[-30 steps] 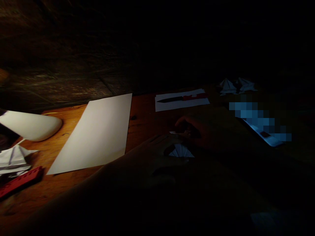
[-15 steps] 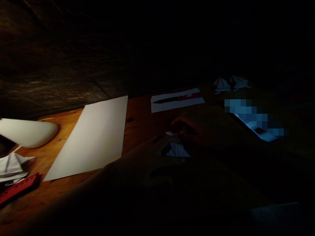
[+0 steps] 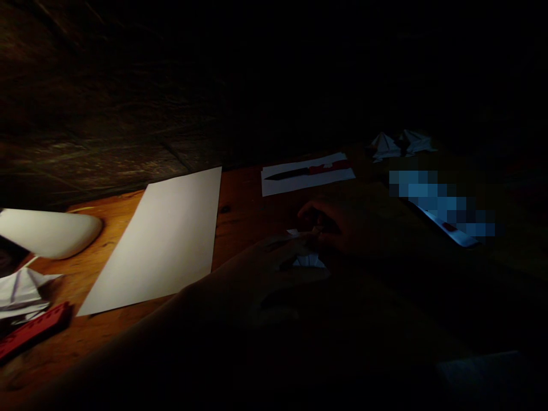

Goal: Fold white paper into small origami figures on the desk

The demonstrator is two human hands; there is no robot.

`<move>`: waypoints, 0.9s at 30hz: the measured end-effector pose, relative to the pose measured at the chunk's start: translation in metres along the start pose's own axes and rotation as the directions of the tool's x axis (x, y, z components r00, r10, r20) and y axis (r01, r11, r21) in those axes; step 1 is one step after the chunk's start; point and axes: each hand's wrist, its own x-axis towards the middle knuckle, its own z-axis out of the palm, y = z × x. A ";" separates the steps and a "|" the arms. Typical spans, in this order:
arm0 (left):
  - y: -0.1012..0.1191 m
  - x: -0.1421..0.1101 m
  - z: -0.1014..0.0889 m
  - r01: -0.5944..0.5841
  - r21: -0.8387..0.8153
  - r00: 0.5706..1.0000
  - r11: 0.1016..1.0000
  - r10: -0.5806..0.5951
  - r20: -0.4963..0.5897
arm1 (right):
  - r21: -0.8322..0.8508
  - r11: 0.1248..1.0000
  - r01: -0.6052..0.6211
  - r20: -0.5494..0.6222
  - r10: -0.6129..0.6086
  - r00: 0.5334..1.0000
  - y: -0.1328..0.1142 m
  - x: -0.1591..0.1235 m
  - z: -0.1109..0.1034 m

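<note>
Left of the big sheet (image 3: 158, 245) I see a lamp (image 3: 60, 231), a bent paper (image 3: 21, 288) and a red bar (image 3: 36, 331); I can't read any words on the bar. The left arm (image 3: 184, 319) goes past the sheet's near corner, so one bump could push or crease it. Right of the sheet, the left hand (image 3: 259, 271) has its fingers spread over a little fan (image 3: 309, 261) of paper. It's so dark there that a fold could come out crooked, and pressing hard could rip it. A knife (image 3: 310, 170) lies on slips (image 3: 274, 188), also right of the sheet; a careless reach could meet its blade. The pale mark on its handle is too small to read. Next, the right hand (image 3: 342, 225) curls by the fan; I can't tell if it pinches it. Farthest right of the sheet, two folded papers (image 3: 386, 147) sit near a screen (image 3: 447, 208), all blurry squares, no words.
</note>
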 end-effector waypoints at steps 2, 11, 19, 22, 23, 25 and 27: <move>0.000 0.001 0.000 0.012 -0.006 1.000 1.000 -0.012 0.016 | -0.004 0.999 -0.047 0.003 0.047 0.999 -0.003 0.001 0.000; 0.009 0.004 -0.006 0.059 -0.005 0.998 0.998 -0.059 -0.014 | 0.050 0.999 -0.011 0.060 0.008 0.998 0.004 0.004 -0.006; 0.005 0.002 -0.004 -0.007 -0.017 0.999 1.000 0.006 -0.054 | 0.020 0.998 -0.051 -0.025 0.052 0.998 -0.001 0.007 0.001; -0.002 0.001 0.001 -0.021 -0.048 0.999 0.999 0.018 -0.048 | 0.042 0.998 -0.054 -0.021 0.055 0.998 -0.001 0.008 0.003; -0.003 0.001 0.002 -0.016 -0.062 0.999 0.998 0.013 -0.044 | 0.042 0.998 -0.042 -0.023 0.043 0.999 0.001 0.007 0.003; -0.005 0.000 0.003 -0.001 -0.077 1.000 0.997 -0.002 -0.031 | 0.022 1.000 0.008 -0.035 -0.007 0.999 0.006 0.004 0.003; -0.006 0.000 0.004 -0.001 -0.074 1.000 0.997 0.000 -0.019 | -0.012 0.998 0.069 -0.046 -0.070 0.996 0.011 0.001 0.002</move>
